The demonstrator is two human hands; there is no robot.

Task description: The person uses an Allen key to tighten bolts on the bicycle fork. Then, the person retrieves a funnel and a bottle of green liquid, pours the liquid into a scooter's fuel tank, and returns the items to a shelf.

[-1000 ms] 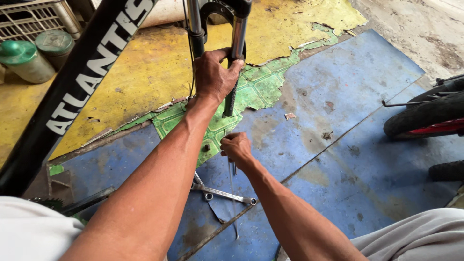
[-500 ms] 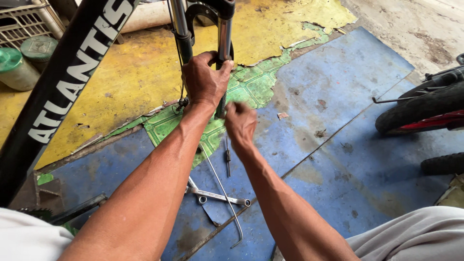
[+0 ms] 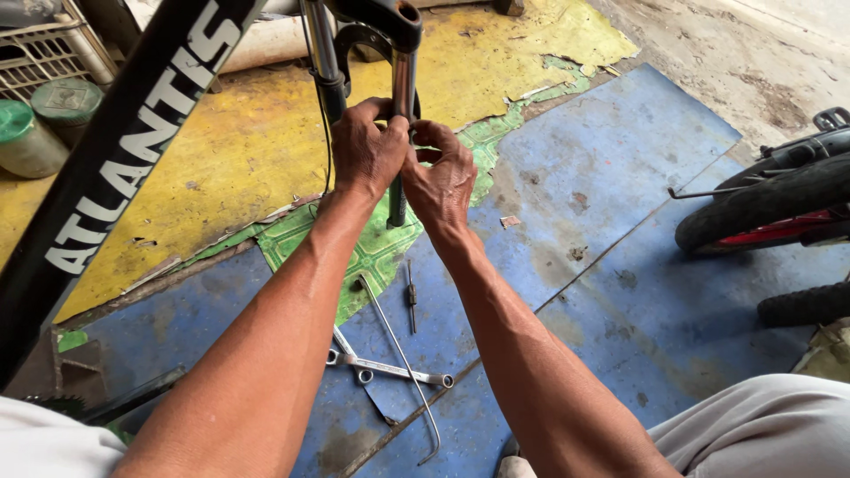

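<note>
A bicycle's black and silver front fork point(image 3: 404, 53) hangs down from the top of the view. My left hand point(image 3: 365, 152) is wrapped around its lower leg point(image 3: 397, 205). My right hand point(image 3: 441, 177) is pressed against the same leg from the right, fingers curled on it and touching my left hand. What the fingertips pinch is hidden. A small screwdriver point(image 3: 411, 299) lies on the blue mat below the hands. Beside it are two crossed wrenches point(image 3: 382, 366) and a long thin bent rod point(image 3: 400, 354).
The bike's black frame tube point(image 3: 133, 159) with white lettering slants across the left. A motorbike tyre point(image 3: 768, 202) and footpeg stand at the right. Green-lidded jars point(image 3: 25, 138) and a plastic crate point(image 3: 44, 49) are at the back left. The floor has blue point(image 3: 620, 177), green and yellow mats.
My right hand let go of the small screwdriver, which now lies on the mat, and rose to the fork leg next to my left hand. The left hand kept its grip.
</note>
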